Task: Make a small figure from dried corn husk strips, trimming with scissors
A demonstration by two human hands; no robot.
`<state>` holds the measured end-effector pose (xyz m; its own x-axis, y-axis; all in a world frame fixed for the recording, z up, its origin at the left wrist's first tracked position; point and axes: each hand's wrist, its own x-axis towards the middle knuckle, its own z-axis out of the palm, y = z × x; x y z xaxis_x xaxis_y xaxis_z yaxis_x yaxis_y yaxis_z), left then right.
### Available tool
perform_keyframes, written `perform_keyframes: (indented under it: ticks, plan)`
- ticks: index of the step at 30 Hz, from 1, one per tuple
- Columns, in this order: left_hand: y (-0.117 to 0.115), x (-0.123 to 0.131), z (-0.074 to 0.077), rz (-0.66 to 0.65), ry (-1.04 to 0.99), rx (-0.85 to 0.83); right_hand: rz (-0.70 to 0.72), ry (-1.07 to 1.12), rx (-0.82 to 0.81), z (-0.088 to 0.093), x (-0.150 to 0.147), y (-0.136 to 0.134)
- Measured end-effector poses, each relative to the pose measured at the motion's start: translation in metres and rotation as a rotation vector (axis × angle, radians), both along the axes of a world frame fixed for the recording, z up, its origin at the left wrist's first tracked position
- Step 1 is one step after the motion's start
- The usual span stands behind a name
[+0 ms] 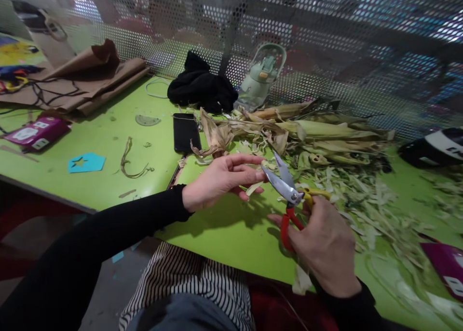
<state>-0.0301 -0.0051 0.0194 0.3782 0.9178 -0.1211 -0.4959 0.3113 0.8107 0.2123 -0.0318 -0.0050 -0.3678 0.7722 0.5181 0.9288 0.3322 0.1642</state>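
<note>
My right hand (pixel 323 246) grips a pair of scissors (pixel 287 189) with one red and one yellow handle, its blades apart and pointing up and left. Close to the blade tips, my left hand (pixel 226 177) pinches a small pale strip of corn husk (pixel 254 189) between thumb and fingers. Beyond both hands lies a pile of dried corn husks (pixel 321 128), tan to pale green. Many cut husk scraps (pixel 365 205) are strewn to the right of the scissors.
A black phone (pixel 186 132) lies left of the husks. Behind stand a bundled black cloth (pixel 202 85) and a pale green bottle (pixel 258 83), against a perforated metal screen (pixel 144 27). Brown paper (pixel 104 80), a purple box (pixel 38 132) and a blue paper piece (pixel 87 163) are leftward.
</note>
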Motion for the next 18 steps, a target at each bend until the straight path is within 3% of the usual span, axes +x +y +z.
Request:
perform_keyframes:
  ticks: [10, 18]
  plan:
    - [-0.0008, 0.0021, -0.0004, 0.001, 0.052, 0.003, -0.006, -0.081, 0.025, 0.0017, 0.0027, -0.0009]
    - [-0.0012, 0.0026, 0.0014, -0.002, 0.036, 0.001, -0.013, 0.015, -0.046, 0.0034, -0.0015, -0.0039]
